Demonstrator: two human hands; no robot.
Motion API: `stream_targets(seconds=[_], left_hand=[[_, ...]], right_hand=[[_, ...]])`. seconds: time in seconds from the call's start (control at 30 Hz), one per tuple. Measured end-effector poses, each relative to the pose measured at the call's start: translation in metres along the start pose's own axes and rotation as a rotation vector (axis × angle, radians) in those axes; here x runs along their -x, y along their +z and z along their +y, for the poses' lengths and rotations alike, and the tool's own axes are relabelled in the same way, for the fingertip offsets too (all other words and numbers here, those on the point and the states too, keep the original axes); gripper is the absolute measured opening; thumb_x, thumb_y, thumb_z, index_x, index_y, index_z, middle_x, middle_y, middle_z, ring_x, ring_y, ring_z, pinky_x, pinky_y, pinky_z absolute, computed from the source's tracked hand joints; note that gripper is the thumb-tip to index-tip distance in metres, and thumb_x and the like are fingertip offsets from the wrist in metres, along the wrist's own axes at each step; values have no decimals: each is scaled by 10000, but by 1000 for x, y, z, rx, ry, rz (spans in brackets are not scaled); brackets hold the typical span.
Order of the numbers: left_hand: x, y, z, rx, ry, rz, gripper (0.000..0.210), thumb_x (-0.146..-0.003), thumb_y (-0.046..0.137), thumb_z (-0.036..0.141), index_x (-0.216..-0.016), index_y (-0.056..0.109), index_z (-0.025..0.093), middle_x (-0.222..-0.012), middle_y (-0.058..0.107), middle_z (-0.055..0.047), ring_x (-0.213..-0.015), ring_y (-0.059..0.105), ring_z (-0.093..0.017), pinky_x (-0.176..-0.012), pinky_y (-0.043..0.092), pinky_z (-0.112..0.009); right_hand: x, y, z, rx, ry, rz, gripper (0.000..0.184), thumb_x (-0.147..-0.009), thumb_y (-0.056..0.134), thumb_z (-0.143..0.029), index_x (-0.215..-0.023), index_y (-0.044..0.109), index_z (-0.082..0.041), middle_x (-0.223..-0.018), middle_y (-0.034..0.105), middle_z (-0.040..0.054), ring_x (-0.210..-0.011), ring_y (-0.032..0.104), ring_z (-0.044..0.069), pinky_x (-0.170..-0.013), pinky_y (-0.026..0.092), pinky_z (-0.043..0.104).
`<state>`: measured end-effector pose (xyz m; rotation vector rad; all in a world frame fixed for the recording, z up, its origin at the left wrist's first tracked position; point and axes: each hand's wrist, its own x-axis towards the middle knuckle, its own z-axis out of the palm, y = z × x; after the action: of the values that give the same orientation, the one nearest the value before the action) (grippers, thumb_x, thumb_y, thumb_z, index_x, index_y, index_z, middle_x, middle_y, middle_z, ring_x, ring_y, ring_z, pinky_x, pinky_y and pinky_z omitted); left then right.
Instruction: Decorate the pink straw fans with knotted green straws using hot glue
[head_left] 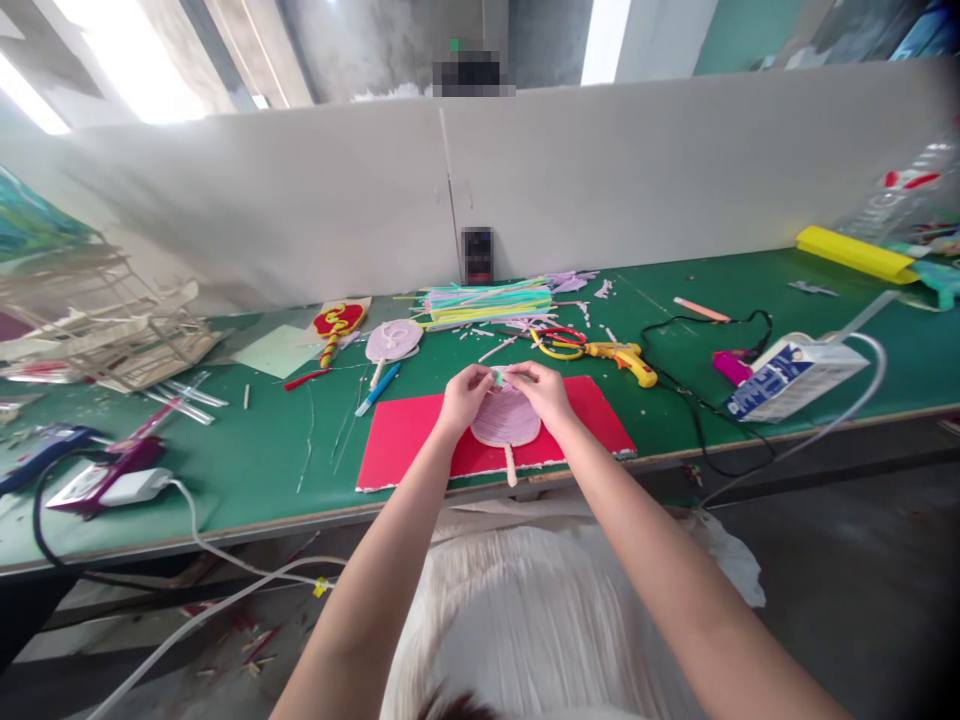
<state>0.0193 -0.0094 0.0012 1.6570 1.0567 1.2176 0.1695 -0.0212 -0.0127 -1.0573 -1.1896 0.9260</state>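
Note:
In front of me a round lilac fan [506, 422], covered in ridged rows, lies with its short handle pointing at me. Beneath it is a red board [409, 440] with rough edges. At the fan's far edge, my left hand [466, 393] and my right hand [537, 388] come together, their fingers closed in a pinch. Between the fingertips shows a small pale green piece [499, 378], too tiny to make out fully. Just behind the hands lies a thin pinkish stick [497, 350].
Behind lie bundled pastel pipe cleaners [487, 303], red-and-yellow scissors [559, 342] and a yellow glue gun [622, 360]. To the left are another lilac fan [394, 340], a blue pen [377, 390] and a power strip [112, 485]. A white-and-blue carton [795, 375] stands right.

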Motion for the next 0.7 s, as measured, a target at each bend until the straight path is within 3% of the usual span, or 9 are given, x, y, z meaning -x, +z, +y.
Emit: stream_targets(seconds=[0.17, 0.3, 0.5, 0.7], left_hand=[[-1, -2, 0, -5, 10, 89, 172, -766, 568, 332, -740, 595, 164, -633, 629, -6, -623, 608, -131, -612, 450, -228], [-3, -2, -3, 35, 14, 115, 255, -752, 588, 413, -744, 607, 159, -632, 620, -6, -620, 603, -129, -598, 452, -224], [-4, -4, -2, 262, -60, 143, 487, -837, 390, 558, -969, 624, 151, -770, 669, -61, -637, 617, -130, -568, 456, -230], [-5, -7, 0, 316, -101, 223, 469, -832, 416, 548, -904, 643, 144, -756, 678, -73, -627, 607, -125, -554, 445, -220]], right_hand=[[0, 2, -3, -100, 64, 104, 377, -676, 637, -518, -839, 655, -178, -839, 694, 67, -754, 650, 181, -685, 513, 299], [-1, 3, 1, -115, 69, 78, 366, -632, 679, -508, -781, 632, -177, -725, 683, 50, -725, 654, 186, -696, 513, 311], [-3, 0, 1, -164, 35, 164, 330, -626, 687, -466, -768, 602, -180, -686, 660, 33, -698, 632, 175, -690, 499, 319], [-4, -2, -1, -268, 79, 210, 323, -621, 699, -433, -780, 601, -170, -672, 641, 20, -644, 600, 140, -652, 484, 294]])
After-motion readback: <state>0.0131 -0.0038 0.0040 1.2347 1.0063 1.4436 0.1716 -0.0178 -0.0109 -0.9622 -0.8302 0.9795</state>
